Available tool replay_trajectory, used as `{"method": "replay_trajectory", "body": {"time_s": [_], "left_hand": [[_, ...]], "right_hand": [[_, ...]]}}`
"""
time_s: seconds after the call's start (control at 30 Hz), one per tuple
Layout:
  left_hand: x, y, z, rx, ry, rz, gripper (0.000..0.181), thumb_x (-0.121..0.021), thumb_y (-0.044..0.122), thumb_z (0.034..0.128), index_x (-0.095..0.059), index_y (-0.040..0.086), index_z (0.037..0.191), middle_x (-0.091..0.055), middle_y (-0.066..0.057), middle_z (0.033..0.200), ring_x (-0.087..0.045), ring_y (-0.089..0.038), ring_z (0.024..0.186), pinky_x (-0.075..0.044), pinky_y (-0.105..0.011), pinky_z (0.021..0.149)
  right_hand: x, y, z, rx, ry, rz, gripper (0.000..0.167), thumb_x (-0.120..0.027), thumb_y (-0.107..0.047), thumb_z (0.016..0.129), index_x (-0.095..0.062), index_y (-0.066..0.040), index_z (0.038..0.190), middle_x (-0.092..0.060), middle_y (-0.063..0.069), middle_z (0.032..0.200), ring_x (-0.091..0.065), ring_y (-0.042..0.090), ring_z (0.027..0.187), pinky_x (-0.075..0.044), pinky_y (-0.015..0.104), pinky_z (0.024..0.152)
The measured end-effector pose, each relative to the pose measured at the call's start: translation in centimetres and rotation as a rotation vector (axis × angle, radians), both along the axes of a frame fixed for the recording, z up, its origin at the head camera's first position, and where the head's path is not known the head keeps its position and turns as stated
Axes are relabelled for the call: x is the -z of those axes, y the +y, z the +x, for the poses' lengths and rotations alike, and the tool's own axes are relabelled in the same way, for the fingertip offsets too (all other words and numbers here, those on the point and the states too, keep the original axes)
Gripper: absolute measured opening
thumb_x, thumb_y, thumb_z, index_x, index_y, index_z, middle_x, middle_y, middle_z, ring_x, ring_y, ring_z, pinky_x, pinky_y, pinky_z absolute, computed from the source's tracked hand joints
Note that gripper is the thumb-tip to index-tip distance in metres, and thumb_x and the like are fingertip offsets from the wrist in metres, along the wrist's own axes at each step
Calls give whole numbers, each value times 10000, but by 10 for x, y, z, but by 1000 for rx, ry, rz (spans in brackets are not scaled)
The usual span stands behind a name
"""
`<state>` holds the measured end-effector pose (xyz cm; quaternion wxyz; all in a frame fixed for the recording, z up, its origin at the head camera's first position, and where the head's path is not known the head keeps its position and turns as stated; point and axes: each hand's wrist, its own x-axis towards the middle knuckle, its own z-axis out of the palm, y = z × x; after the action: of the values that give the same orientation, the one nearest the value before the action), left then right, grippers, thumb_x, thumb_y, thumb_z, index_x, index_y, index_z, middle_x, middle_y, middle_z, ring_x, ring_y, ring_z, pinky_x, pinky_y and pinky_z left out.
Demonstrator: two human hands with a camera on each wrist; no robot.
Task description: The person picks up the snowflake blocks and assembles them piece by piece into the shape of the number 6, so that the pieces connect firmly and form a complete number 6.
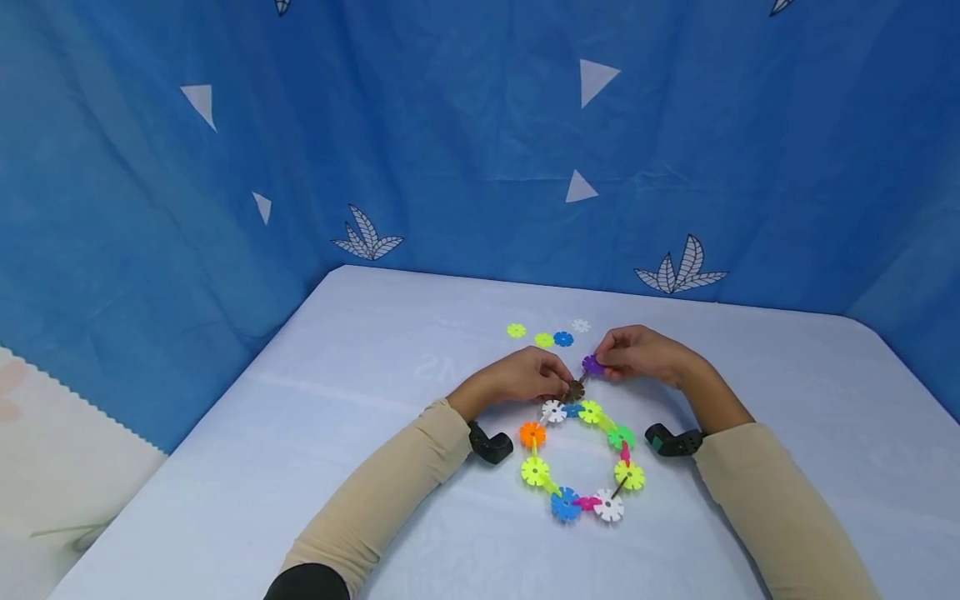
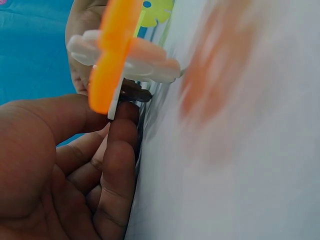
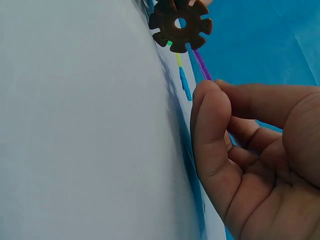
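Note:
A ring of colored notched plastic discs (image 1: 535,472), slotted into one another, lies on the table. At its far side a brown disc (image 1: 576,391) stands at the fingertips of my left hand (image 1: 529,375), which pinches a dark piece there. A purple disc (image 1: 592,366) is pinched between the thumb and finger of my right hand (image 1: 643,353). Between the brown and purple discs runs a dark edge-on piece; how they join is too small to tell. In the left wrist view an orange disc (image 2: 117,55) partly covers the left fingertips. The right wrist view shows a brown disc (image 3: 180,25) beyond the fingers.
Beyond the hands lie loose discs: a yellow-green one (image 1: 516,331), another yellow-green one (image 1: 543,340), a blue one (image 1: 563,339) and a white one (image 1: 581,326). A blue curtain (image 1: 480,150) hangs behind the white table (image 1: 360,333). Black wrist devices (image 1: 491,447) sit near both sleeves.

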<state>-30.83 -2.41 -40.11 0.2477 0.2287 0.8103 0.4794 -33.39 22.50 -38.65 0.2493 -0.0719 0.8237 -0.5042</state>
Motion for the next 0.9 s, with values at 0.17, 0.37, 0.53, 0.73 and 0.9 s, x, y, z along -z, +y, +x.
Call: {"method": "replay_trajectory", "body": {"time_s": [0.17, 0.37, 0.53, 0.73, 0.9], "left_hand": [[1, -2, -1, -11, 3, -4, 119, -645, 87, 970, -717, 70, 1064, -695, -24, 908, -567, -156, 721, -490, -243, 647], [0, -3, 0, -22, 6, -6, 107, -654, 82, 967, -717, 72, 1052, -692, -29, 891, -571, -151, 725, -490, -244, 648], [-1, -1, 1, -33, -7, 3, 100, -672, 99, 976, -729, 61, 1049, -696, -28, 897, -581, -152, 732, -494, -236, 654], [-2, 1, 1, -45, -14, 19, 79, -691, 88, 966, -736, 44, 1015, -706, -29, 885, -588, -147, 714, -500, -230, 641], [0, 3, 1, -61, -47, 37, 46, -703, 59, 954, -733, 32, 976, -710, -57, 849, -599, -153, 672, -519, -233, 625]], "right_hand": [[3, -6, -2, -33, -9, -9, 127, -635, -97, 995, -618, 17, 1047, -628, 139, 939, -617, 226, 799, -567, 302, 779], [3, -11, -1, -17, -20, -22, 171, -658, -88, 984, -593, 16, 1103, -640, 142, 944, -630, 225, 786, -573, 298, 778], [5, -15, 1, -46, -7, -40, 146, -661, -60, 980, -630, 30, 1091, -661, 142, 942, -639, 223, 779, -575, 303, 779], [5, -19, 4, -58, 17, -53, 99, -651, -27, 980, -646, 30, 1061, -650, 122, 932, -627, 200, 769, -574, 292, 763], [4, -20, 7, -65, 30, -59, 93, -647, -16, 980, -641, 51, 1043, -648, 123, 913, -629, 194, 754, -575, 286, 750]]}}
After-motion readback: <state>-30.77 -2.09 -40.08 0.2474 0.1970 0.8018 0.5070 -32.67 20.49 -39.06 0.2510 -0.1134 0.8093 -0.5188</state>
